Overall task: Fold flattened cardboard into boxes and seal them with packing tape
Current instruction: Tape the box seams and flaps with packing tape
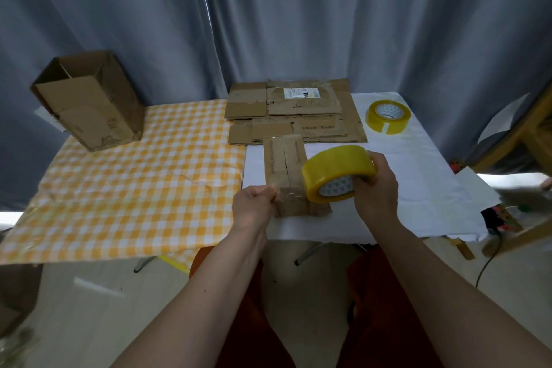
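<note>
A small folded cardboard box [283, 164] lies on the white table cover near the front edge. My right hand [378, 188] grips a yellow roll of packing tape [336, 172] just above the box's right side. My left hand [254, 203] pinches the pulled-out clear tape end [288, 195] at the box's near left corner. The strip of tape runs across the box's near end between my two hands. Behind the box lies a stack of flattened cardboard [294, 110].
A second yellow tape roll [387, 116] sits at the back right of the white cover [418, 188]. An open cardboard box [86, 101] stands at the back left on the yellow checked cloth [134, 188]. A wooden frame [525, 140] stands at the right; grey curtains hang behind.
</note>
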Motion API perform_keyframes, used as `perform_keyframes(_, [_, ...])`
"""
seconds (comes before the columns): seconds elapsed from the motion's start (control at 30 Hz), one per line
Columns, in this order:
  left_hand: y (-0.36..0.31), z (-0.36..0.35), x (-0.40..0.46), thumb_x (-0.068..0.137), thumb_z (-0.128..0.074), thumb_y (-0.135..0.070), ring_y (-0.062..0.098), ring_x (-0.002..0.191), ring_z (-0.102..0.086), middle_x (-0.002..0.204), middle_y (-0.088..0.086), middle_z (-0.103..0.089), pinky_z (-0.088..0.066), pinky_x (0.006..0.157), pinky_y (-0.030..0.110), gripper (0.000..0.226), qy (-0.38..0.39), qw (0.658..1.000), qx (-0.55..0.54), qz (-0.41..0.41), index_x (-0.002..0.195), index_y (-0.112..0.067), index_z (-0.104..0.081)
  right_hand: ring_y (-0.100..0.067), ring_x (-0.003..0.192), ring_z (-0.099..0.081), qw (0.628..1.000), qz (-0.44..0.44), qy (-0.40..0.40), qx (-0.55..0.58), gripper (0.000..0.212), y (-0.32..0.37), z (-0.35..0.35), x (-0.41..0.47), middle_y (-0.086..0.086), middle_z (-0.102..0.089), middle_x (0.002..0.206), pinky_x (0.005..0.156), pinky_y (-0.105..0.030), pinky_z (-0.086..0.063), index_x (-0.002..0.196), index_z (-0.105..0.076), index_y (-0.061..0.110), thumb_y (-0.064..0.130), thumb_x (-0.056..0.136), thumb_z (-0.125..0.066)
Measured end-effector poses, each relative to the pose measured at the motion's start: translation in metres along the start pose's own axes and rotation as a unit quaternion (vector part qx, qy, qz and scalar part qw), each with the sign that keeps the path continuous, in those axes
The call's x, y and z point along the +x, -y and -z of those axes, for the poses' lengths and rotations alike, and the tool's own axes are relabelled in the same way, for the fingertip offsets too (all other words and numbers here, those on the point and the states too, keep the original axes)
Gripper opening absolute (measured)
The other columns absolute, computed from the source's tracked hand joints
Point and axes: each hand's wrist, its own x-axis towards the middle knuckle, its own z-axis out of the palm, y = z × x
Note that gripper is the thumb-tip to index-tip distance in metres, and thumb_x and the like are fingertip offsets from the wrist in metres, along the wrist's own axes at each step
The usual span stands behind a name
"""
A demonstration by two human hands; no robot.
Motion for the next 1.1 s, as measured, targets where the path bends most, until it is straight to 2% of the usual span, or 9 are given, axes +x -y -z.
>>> perform_keyframes(0.13, [0.005,0.010,0.009,0.092,-0.061,-0.011,0.003,0.051,-0.048,0.059,-0.003,-0.058,-0.037,0.057,0.016,0.036,0.015,0.999,0.031,0.013,0.056,-0.011,-0.060,-0.029,0.100,-0.058,0.997,0.019,0.009,-0.071,0.030,-0.009,0.005,-0.001,-0.010,-0.062,0.111,0.078,-0.038,-0.046,0.124,-0.048,0.017,0.013,0.094,-0.050])
perform_keyframes(0.27, [0.009,0.015,0.012,0.093,-0.060,-0.010,-0.001,0.037,-0.042,0.057,0.000,-0.055,-0.035,0.044,0.009,0.036,0.019,0.998,0.042,0.031,0.057,-0.007,-0.060,-0.033,0.104,-0.057,0.987,0.058,0.034,-0.147,0.037,-0.011,0.005,-0.003,-0.012,-0.060,0.116,0.083,-0.042,-0.045,0.130,-0.044,0.015,0.014,0.093,-0.051])
perform_keyframes(0.4, [0.011,0.028,0.022,0.092,-0.063,-0.014,0.011,0.064,-0.056,0.068,0.004,-0.062,-0.043,0.060,0.020,0.027,-0.010,0.998,0.017,0.067,0.065,-0.010,-0.062,-0.037,0.101,-0.055,0.953,0.097,0.041,-0.284,0.043,-0.017,0.019,-0.002,-0.015,-0.054,0.118,0.075,-0.043,-0.042,0.132,-0.043,0.009,0.005,0.090,-0.052])
perform_keyframes(0.5, [0.015,0.035,0.029,0.091,-0.066,-0.019,0.011,0.068,-0.059,0.074,0.004,-0.065,-0.044,0.064,0.023,0.015,0.023,0.995,0.033,0.096,0.078,-0.011,-0.064,-0.036,0.103,-0.054,0.954,0.082,0.062,-0.280,0.042,-0.017,0.020,0.000,-0.015,-0.052,0.118,0.073,-0.040,-0.039,0.129,-0.042,0.009,0.002,0.088,-0.051])
perform_keyframes(0.6, [0.015,0.037,0.036,0.088,-0.069,-0.017,0.013,0.075,-0.059,0.084,0.005,-0.064,-0.044,0.066,0.026,0.012,0.016,0.992,0.018,0.127,0.083,-0.010,-0.062,-0.032,0.108,-0.051,0.943,0.092,0.073,-0.312,0.043,-0.016,0.015,0.001,-0.013,-0.050,0.120,0.075,-0.041,-0.041,0.129,-0.042,0.009,0.003,0.088,-0.053])
perform_keyframes(0.73, [0.012,0.032,0.047,0.089,-0.069,-0.021,0.017,0.092,-0.059,0.102,0.007,-0.063,-0.046,0.078,0.033,0.025,0.015,0.989,0.028,0.143,0.107,-0.004,-0.062,-0.032,0.103,-0.051,0.930,0.098,0.065,-0.348,0.039,-0.016,0.012,0.005,-0.013,-0.050,0.115,0.068,-0.037,-0.035,0.125,-0.043,0.009,0.003,0.088,-0.053])
perform_keyframes(0.87, [0.011,0.023,0.059,0.092,-0.065,-0.022,0.018,0.087,-0.054,0.098,0.006,-0.059,-0.044,0.072,0.032,0.029,0.017,0.989,0.048,0.140,0.113,-0.003,-0.060,-0.032,0.100,-0.051,0.915,0.109,0.062,-0.383,0.040,-0.013,0.009,0.015,-0.014,-0.049,0.112,0.065,-0.037,-0.035,0.123,-0.043,0.008,0.003,0.086,-0.055])
perform_keyframes(1.0, [0.011,0.017,0.069,0.092,-0.064,-0.023,0.019,0.079,-0.045,0.092,0.009,-0.052,-0.038,0.062,0.029,0.021,0.016,0.989,0.077,0.127,0.100,-0.004,-0.059,-0.032,0.098,-0.052,0.903,0.120,0.064,-0.408,0.039,-0.010,0.007,0.025,-0.015,-0.050,0.110,0.063,-0.036,-0.034,0.123,-0.044,0.006,0.005,0.086,-0.056])
perform_keyframes(1.1, [0.015,0.017,0.075,0.093,-0.064,-0.022,0.018,0.077,-0.045,0.093,0.010,-0.053,-0.039,0.062,0.029,0.026,0.013,0.988,0.084,0.126,0.109,-0.002,-0.058,-0.030,0.100,-0.051,0.894,0.114,0.076,-0.427,0.040,-0.010,0.003,0.029,-0.014,-0.048,0.112,0.065,-0.036,-0.035,0.124,-0.042,0.008,0.008,0.087,-0.056])
